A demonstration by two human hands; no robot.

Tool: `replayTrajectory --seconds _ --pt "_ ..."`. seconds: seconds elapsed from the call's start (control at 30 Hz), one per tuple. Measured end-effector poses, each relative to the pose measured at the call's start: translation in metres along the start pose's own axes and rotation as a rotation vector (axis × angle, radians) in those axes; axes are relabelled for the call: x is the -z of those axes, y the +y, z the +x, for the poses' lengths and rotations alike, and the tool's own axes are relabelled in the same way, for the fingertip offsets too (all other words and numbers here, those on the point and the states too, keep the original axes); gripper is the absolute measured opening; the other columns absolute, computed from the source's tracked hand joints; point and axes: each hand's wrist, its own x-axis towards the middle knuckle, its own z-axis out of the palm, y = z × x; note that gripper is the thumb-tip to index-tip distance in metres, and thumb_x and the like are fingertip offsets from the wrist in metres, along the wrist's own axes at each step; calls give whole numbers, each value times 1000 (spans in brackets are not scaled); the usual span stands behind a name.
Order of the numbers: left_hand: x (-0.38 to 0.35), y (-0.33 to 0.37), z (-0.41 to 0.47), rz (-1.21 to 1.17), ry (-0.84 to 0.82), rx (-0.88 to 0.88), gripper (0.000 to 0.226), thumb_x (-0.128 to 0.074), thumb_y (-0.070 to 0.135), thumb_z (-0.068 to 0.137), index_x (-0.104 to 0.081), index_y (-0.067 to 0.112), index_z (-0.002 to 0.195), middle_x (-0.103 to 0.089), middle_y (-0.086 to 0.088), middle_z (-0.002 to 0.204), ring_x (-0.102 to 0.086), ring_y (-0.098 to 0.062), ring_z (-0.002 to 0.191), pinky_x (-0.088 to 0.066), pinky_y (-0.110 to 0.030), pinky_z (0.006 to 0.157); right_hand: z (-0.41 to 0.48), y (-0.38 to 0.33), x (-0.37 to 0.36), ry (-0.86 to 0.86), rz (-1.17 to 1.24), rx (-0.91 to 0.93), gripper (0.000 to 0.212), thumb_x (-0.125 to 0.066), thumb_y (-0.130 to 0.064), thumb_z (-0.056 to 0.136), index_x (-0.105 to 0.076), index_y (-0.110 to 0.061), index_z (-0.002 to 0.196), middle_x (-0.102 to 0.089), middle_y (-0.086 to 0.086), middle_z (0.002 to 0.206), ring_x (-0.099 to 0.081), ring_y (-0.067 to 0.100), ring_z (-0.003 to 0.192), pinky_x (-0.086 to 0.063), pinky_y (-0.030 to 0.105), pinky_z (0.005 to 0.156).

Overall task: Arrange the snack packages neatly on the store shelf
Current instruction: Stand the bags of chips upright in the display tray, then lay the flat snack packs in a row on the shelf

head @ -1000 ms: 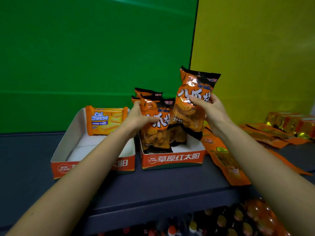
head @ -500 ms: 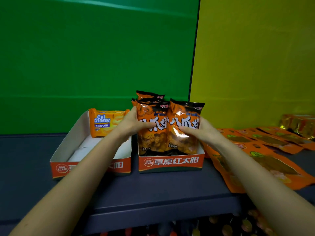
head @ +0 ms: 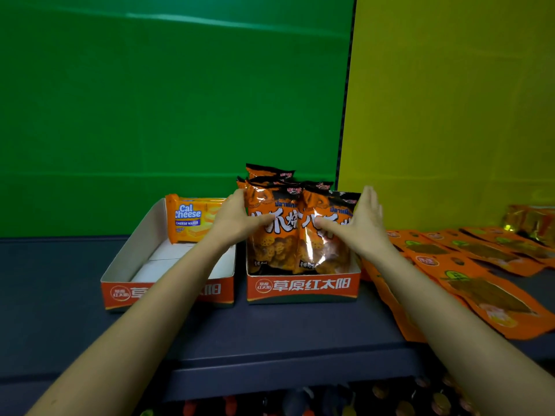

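centrally, my left hand (head: 237,219) grips the left front snack bag (head: 276,244) by its edge, thumb across the print. my right hand (head: 360,229) lies with straight fingers against the side of the right front snack bag (head: 327,253), thumb on its face. both bags stand upright, touching, in the right display tray (head: 303,285), with further bags (head: 267,171) behind. just left, a second tray (head: 129,262) holds one cal cheese wafer pack (head: 192,219) upright at its back. flat orange pouches (head: 486,292) lie loose on the shelf (head: 270,331) to my right.
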Motion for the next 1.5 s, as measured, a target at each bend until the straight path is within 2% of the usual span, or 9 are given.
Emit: replayTrajectory --seconds 0.07,0.13,0.2,0.3,0.47,0.83,0.97,1.13,1.5 --pt "7 -2 -1 131 75 -62 59 -68 32 83 -45 7 131 -55 -11 126 -53 -26 116 -45 -37 94 -3 -11 5 176 -64 154 100 -67 -51 78 -11 -10 150 -8 5 159 -10 25 146 -16 40 117" --pt "18 -6 -5 252 153 -158 48 -63 31 87 -53 6 126 -59 -11 124 -53 -27 116 -44 -37 94 -5 -26 7 264 -81 327 74 -64 -41 84 -31 -13 144 -27 4 152 -24 21 140 -23 37 113" --pt "33 -12 -11 349 236 -229 33 -59 30 89 -61 9 115 -65 -6 114 -58 -25 110 -47 -35 86 -6 -44 4 220 -77 451 50 -61 -30 87 -48 -15 133 -46 2 137 -38 20 129 -30 34 106" --pt "62 -27 -22 505 315 -228 24 -54 30 91 -65 15 106 -68 0 106 -60 -22 104 -44 -32 77 -12 -74 -17 76 -41 560 33 -59 -25 88 -58 -18 120 -59 1 121 -51 20 115 -41 34 96" --pt "125 -64 -51 724 371 -118 24 -51 31 91 -64 15 102 -69 -1 105 -60 -27 101 -43 -32 72 -28 -129 -72 -164 -44 669 28 -59 -26 85 -62 -21 112 -64 -2 112 -57 19 110 -46 33 90" --pt "305 -155 -161 921 427 210 26 -51 38 92 -63 16 101 -68 -2 106 -60 -27 101 -45 -32 75 -118 -293 -186 -461 46 862 32 -57 -33 88 -59 -25 118 -63 -6 119 -58 16 112 -48 35 93" --pt "380 -195 -207 967 436 325 27 -52 40 91 -63 17 100 -68 -4 104 -61 -29 99 -43 -32 71 -165 -359 -225 -535 88 919 32 -56 -34 90 -57 -27 120 -61 -9 120 -57 12 112 -48 35 93" --pt "467 -240 -251 1010 416 404 30 -50 44 91 -62 18 103 -67 -4 103 -62 -27 96 -51 -37 76 -214 -438 -276 -593 132 941 31 -56 -36 90 -56 -28 120 -61 -10 119 -56 12 110 -48 34 88" --pt "602 -316 -314 1059 443 466 27 -49 41 91 -61 18 97 -67 0 99 -62 -22 93 -51 -32 71 -288 -585 -369 -686 181 902 28 -57 -37 88 -59 -28 115 -64 -9 112 -59 14 106 -50 34 87"
